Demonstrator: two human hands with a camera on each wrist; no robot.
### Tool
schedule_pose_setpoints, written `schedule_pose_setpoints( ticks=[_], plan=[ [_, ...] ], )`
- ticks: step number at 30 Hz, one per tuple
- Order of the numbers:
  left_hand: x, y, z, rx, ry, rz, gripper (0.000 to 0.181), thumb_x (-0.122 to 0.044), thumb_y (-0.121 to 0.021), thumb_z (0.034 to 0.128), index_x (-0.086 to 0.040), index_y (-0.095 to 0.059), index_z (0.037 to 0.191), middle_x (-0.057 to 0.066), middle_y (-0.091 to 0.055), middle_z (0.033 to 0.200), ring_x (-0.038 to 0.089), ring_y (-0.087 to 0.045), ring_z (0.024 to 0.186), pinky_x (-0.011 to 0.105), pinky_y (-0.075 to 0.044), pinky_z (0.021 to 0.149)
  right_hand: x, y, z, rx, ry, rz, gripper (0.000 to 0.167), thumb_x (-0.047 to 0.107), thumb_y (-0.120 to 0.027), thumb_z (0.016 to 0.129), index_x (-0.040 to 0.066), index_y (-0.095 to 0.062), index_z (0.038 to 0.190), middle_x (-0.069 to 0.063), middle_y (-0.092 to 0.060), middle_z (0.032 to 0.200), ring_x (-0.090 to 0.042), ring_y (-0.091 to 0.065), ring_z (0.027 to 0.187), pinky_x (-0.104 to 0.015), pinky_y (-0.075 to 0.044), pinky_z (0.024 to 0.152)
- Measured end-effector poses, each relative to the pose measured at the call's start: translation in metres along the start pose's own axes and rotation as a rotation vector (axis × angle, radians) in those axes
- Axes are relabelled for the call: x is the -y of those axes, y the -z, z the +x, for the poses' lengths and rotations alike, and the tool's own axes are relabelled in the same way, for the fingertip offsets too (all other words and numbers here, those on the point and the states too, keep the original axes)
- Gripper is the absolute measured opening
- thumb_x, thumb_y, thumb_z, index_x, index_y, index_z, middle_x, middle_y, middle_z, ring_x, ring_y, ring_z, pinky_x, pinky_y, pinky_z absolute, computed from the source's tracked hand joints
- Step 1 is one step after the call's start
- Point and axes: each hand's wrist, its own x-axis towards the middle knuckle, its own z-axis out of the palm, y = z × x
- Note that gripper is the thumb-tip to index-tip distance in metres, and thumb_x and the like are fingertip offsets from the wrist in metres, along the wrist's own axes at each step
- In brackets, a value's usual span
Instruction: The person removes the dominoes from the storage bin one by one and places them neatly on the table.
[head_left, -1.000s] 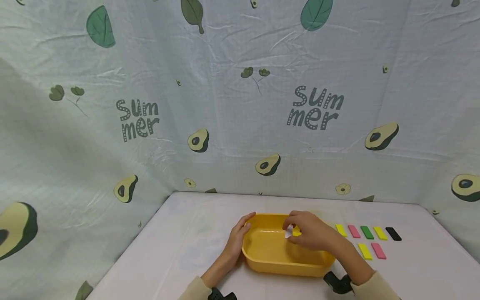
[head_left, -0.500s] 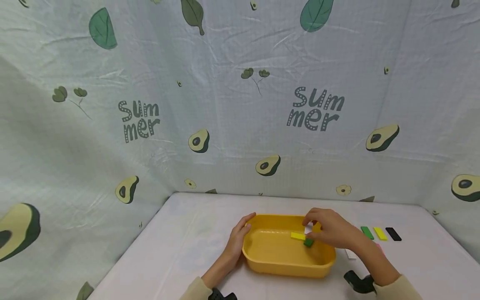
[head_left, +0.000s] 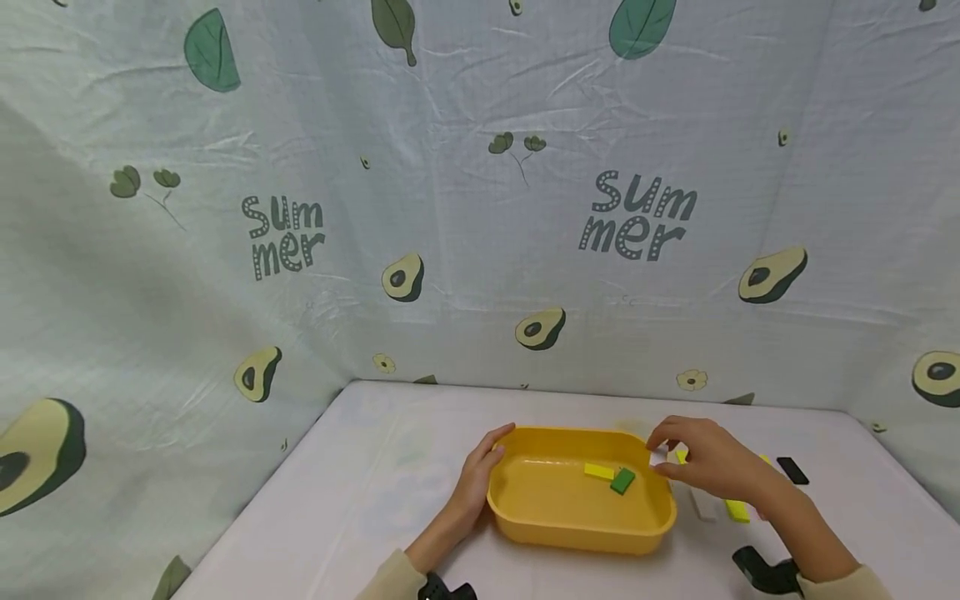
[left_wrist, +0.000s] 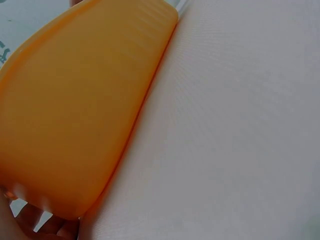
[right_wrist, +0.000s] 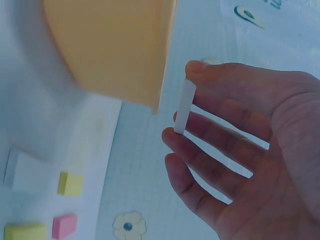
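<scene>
In the head view a yellow plastic basin (head_left: 585,535) stands on the table. A yellow block (head_left: 599,472) and a green block (head_left: 622,481) lie inside it, near its right half. My left hand (head_left: 471,481) holds the basin's left side, its thumb at the rim; the left wrist view shows the basin's outer wall (left_wrist: 75,105) with fingers at the bottom left. Beyond the right rim, my right hand (head_left: 712,458) pinches a small flat white block (right_wrist: 185,106) between thumb and fingertips, raised above the table.
Right of the basin lie a white block (head_left: 703,505), a yellow block (head_left: 737,511) and a black block (head_left: 792,471). A pink block (right_wrist: 65,226) shows in the right wrist view; my right forearm covers part of this group. A patterned cloth (head_left: 465,208) hangs behind the table.
My right hand has moved right, from above the basin to just past its right rim, still pinching the white block. The green and yellow blocks in the basin are uncovered. The left hand keeps its place.
</scene>
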Motion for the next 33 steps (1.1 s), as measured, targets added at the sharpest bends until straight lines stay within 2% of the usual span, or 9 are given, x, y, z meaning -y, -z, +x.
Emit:
schedule_pose_setpoints(
  ticks=[6, 10, 18, 26, 33],
  plan=[
    [0.005, -0.003, 0.000, 0.006, 0.001, 0.002, 0.049, -0.022, -0.032, 0.1120, -0.008, -0.041, 0.158, 0.017, -0.038, 0.165, 0.036, -0.037, 0.151, 0.057, -0.029, 0.126, -0.019, 0.009, -0.016, -0.062, 0.052, -0.033, 0.024, 0.031, -0.084, 0.085, 0.022, -0.075, 0.106, 0.007, -0.072, 0.106, -0.010, -0.063, 0.092, -0.020, -0.057, 0.070],
    [0.007, -0.002, -0.001, -0.001, -0.002, -0.001, 0.048, -0.023, -0.033, 0.1119, -0.009, -0.043, 0.157, 0.016, -0.039, 0.165, 0.036, -0.036, 0.152, 0.057, -0.028, 0.126, -0.026, 0.014, -0.024, -0.100, 0.050, -0.052, 0.025, 0.032, -0.085, 0.083, 0.023, -0.075, 0.104, 0.007, -0.074, 0.105, -0.007, -0.063, 0.090, -0.019, -0.056, 0.069],
    [0.004, 0.000, -0.001, 0.001, -0.007, 0.008, 0.048, -0.020, -0.034, 0.1111, -0.011, -0.043, 0.157, 0.015, -0.039, 0.165, 0.036, -0.036, 0.153, 0.057, -0.027, 0.127, -0.035, 0.020, -0.034, -0.089, -0.028, -0.056, 0.027, 0.027, -0.086, 0.083, 0.018, -0.076, 0.106, 0.006, -0.074, 0.105, -0.005, -0.061, 0.089, -0.019, -0.056, 0.070],
    [0.003, 0.003, 0.000, 0.008, -0.010, 0.000, 0.048, -0.021, -0.035, 0.1111, -0.009, -0.043, 0.157, 0.016, -0.040, 0.164, 0.035, -0.040, 0.150, 0.056, -0.031, 0.125, -0.049, 0.017, -0.047, -0.056, -0.090, -0.046, 0.028, 0.027, -0.086, 0.083, 0.015, -0.076, 0.107, 0.002, -0.074, 0.107, -0.003, -0.059, 0.087, -0.018, -0.056, 0.069],
    [0.003, 0.006, -0.002, 0.016, -0.014, 0.005, 0.048, -0.022, -0.035, 0.1116, -0.009, -0.042, 0.157, 0.016, -0.041, 0.163, 0.034, -0.042, 0.149, 0.055, -0.033, 0.124, -0.071, 0.024, -0.057, -0.042, -0.206, -0.043, 0.033, 0.028, -0.084, 0.085, 0.013, -0.075, 0.113, -0.001, -0.074, 0.111, -0.006, -0.061, 0.089, -0.018, -0.054, 0.072]
  ],
)
